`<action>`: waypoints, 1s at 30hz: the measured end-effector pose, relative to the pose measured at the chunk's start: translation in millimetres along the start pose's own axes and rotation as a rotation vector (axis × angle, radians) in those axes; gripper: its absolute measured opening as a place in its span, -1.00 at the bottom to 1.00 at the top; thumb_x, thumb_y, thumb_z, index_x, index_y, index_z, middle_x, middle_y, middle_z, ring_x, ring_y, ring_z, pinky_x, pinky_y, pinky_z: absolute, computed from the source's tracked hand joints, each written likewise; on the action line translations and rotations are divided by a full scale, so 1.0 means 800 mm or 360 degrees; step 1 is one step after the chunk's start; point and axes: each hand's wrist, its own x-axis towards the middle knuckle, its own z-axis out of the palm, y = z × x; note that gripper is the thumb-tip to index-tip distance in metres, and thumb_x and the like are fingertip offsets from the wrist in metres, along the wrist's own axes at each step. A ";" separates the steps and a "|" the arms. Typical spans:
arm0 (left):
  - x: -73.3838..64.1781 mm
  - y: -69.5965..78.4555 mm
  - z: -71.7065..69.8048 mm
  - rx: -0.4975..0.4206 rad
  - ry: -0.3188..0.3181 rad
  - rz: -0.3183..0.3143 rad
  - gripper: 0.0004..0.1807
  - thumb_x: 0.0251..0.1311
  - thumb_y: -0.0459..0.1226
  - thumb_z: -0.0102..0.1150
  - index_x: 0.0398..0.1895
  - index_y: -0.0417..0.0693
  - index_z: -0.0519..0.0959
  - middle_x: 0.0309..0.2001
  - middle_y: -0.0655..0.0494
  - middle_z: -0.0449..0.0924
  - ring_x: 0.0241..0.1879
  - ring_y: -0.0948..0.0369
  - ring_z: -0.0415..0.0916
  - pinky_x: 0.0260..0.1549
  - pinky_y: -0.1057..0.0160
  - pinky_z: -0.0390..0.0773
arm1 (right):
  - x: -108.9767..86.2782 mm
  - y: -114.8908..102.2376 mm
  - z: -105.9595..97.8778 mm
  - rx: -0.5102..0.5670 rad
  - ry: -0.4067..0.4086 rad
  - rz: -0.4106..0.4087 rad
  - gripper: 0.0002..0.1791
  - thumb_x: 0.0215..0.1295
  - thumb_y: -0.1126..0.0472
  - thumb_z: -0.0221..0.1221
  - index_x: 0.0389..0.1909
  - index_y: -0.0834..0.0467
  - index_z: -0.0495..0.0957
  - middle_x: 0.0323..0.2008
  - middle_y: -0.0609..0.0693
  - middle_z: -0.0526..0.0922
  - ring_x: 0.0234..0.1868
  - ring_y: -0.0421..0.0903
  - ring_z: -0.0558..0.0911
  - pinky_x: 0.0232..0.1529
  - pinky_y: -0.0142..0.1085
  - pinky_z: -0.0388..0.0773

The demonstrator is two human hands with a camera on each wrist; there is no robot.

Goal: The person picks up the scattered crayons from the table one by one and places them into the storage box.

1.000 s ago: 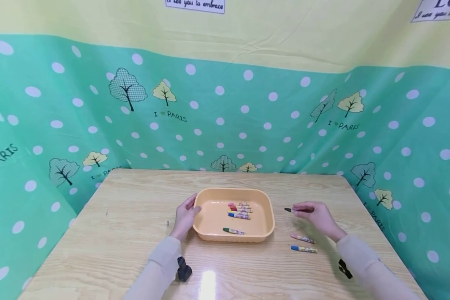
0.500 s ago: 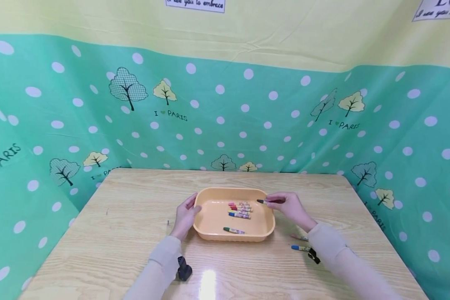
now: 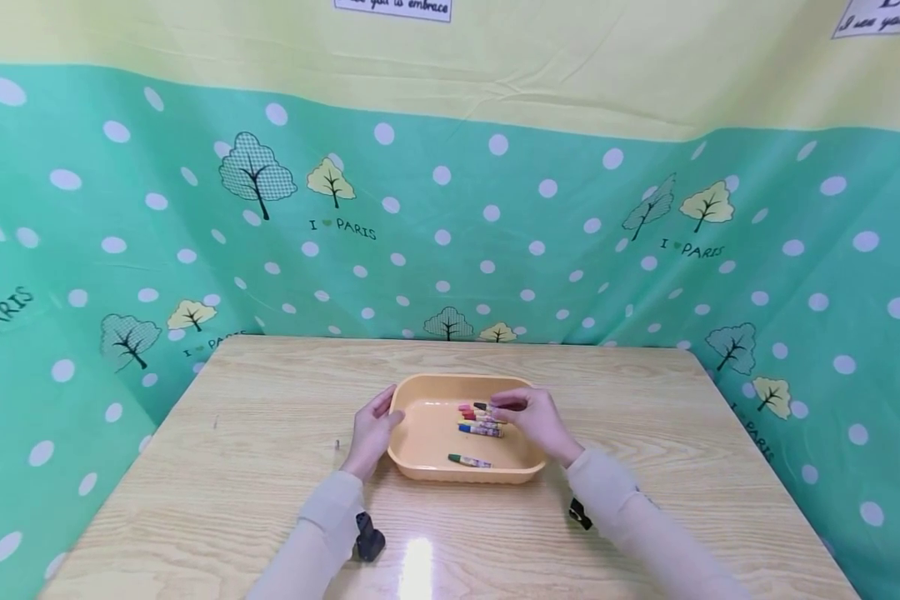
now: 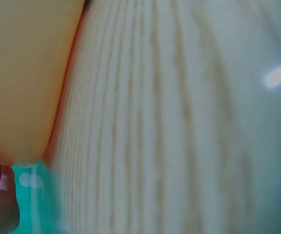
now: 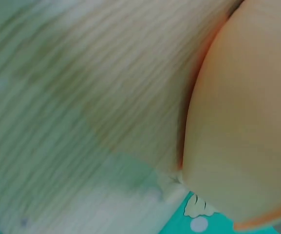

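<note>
An orange plastic tray [image 3: 423, 450] stands on the table, and my left hand [image 3: 371, 435] grips its left end with the thumb over the rim. In the left wrist view part of that hand [image 4: 0, 204] shows beside the tray wall [image 4: 28, 83]. My right hand [image 3: 536, 423] is over the tray's right half and pinches a black crayon [image 3: 481, 406]. Below its fingertips lie a pink crayon [image 3: 465, 407], a red crayon [image 3: 469, 416] and a blue crayon [image 3: 480, 430], close together with a yellow one. A green crayon [image 3: 468, 461] lies apart near the front wall.
Wood-grain table [image 3: 270, 417] surrounds the tray, with a patterned green cloth [image 3: 390, 275] hanging behind and at both sides. A small grey bit [image 3: 337, 445] lies left of the left hand. The right wrist view shows the tray's outer wall [image 5: 242, 112] close up.
My right hand has carried the black crayon leftward from beside the tray to above the grouped crayons. Its arm now hides the pink and blue crayons on the table. The left hand has stayed put.
</note>
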 end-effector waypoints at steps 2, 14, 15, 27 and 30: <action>0.000 0.001 0.001 -0.0006 0.0000 0.0006 -0.41 0.08 -0.48 0.04 0.26 -0.17 0.30 0.26 -0.21 0.29 0.26 -0.02 0.27 0.21 0.16 0.38 | 0.001 0.001 0.006 -0.0016 0.0007 0.0003 -0.72 -0.02 0.39 0.28 -0.20 0.26 0.63 -0.23 0.10 0.69 -0.24 -0.10 0.67 -0.21 -0.36 0.67; 0.001 -0.001 0.001 0.0000 -0.0011 -0.0010 -0.42 0.10 -0.47 0.03 0.27 -0.14 0.30 0.26 -0.21 0.29 0.25 -0.04 0.27 0.22 0.13 0.37 | 0.004 0.002 0.018 -0.0228 -0.0105 0.0006 -0.72 -0.05 0.43 0.29 -0.22 0.27 0.63 -0.30 0.07 0.71 -0.29 -0.13 0.67 -0.27 -0.38 0.67; 0.001 -0.001 0.001 0.0001 -0.0011 -0.0013 -0.42 0.10 -0.47 0.02 0.27 -0.14 0.30 0.26 -0.21 0.29 0.25 -0.03 0.27 0.22 0.13 0.37 | 0.005 0.002 0.018 -0.0226 -0.0107 0.0011 -0.71 -0.05 0.43 0.29 -0.22 0.27 0.63 -0.30 0.07 0.71 -0.29 -0.13 0.67 -0.27 -0.38 0.67; -0.002 0.005 0.000 -0.0018 -0.0037 -0.0026 -0.42 0.12 -0.48 0.02 0.28 -0.18 0.27 0.27 -0.24 0.26 0.27 -0.06 0.24 0.23 0.10 0.35 | 0.008 0.002 0.030 -0.0274 -0.0211 0.0080 -0.72 -0.02 0.36 0.30 -0.20 0.21 0.64 -0.31 0.02 0.70 -0.30 -0.16 0.64 -0.25 -0.37 0.65; -0.002 0.004 0.001 0.0005 -0.0021 -0.0022 -0.42 0.11 -0.47 0.02 0.27 -0.16 0.28 0.27 -0.23 0.27 0.26 -0.06 0.24 0.23 0.10 0.35 | 0.008 0.004 0.030 -0.0239 -0.0223 0.0089 -0.70 0.01 0.38 0.27 -0.16 0.25 0.61 -0.28 0.04 0.70 -0.29 -0.17 0.64 -0.26 -0.39 0.66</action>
